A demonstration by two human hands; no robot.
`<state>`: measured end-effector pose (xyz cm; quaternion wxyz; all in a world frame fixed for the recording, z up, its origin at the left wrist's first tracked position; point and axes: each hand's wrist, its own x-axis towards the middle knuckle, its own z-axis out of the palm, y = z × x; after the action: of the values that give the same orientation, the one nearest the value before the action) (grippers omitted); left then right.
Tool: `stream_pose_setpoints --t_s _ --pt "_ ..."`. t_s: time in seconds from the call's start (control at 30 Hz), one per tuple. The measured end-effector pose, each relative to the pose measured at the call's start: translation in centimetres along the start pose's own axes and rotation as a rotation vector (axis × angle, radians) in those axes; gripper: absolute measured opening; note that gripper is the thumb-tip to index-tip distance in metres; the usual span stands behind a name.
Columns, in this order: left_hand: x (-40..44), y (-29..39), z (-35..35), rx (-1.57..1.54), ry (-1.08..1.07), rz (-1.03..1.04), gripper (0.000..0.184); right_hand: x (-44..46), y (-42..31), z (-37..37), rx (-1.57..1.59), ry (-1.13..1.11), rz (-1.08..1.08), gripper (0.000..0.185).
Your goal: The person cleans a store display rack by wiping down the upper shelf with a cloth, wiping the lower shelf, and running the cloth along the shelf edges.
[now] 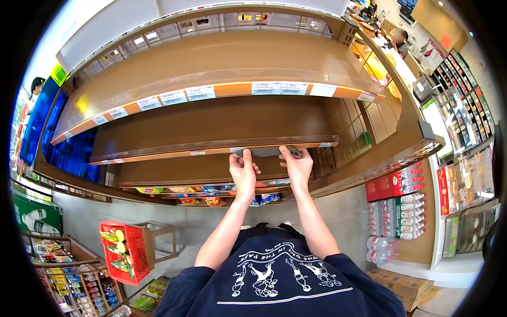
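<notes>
My left hand [243, 170] and my right hand [297, 168] are raised side by side at the front edge of the middle shelf [211, 122]. Between them stretches a flat grey cloth [265, 152], pinched at each end by thumb and fingers. The cloth lies against the shelf's edge strip, and its far side is hidden. Small price labels [197, 153] sit along this strip. Above is the upper shelf [222, 58], with a row of larger price labels [200, 93] on its front.
Bagged snacks [214, 201] fill the lowest shelf. At lower left, a red basket [125, 252] of produce rests by a stool [163, 240]. Packs of bottles [412, 216] stand at right. A person [400, 39] is behind the counter; another [37, 87] is at far left.
</notes>
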<state>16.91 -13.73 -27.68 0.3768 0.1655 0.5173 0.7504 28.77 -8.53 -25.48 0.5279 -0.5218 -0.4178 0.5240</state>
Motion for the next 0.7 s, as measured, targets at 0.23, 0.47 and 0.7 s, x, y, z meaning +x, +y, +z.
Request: stream_pose_setpoints --t_s 0.23,0.47,0.7 --pt "-0.4 0.8 1.0 0.063 -0.030 -0.043 0.030 0.6 -0.2 -1.1 0.027 0.021 0.003 0.045" --pt "-0.8 0.4 2.3 0.057 -0.059 -0.058 0.035 1.2 -0.5 -2.3 0.044 0.072 0.037 0.048" --pt "-1.0 0.0 2.7 0.080 -0.079 -0.077 0.037 1.6 -0.3 -3.0 0.025 0.111 0.034 0.051"
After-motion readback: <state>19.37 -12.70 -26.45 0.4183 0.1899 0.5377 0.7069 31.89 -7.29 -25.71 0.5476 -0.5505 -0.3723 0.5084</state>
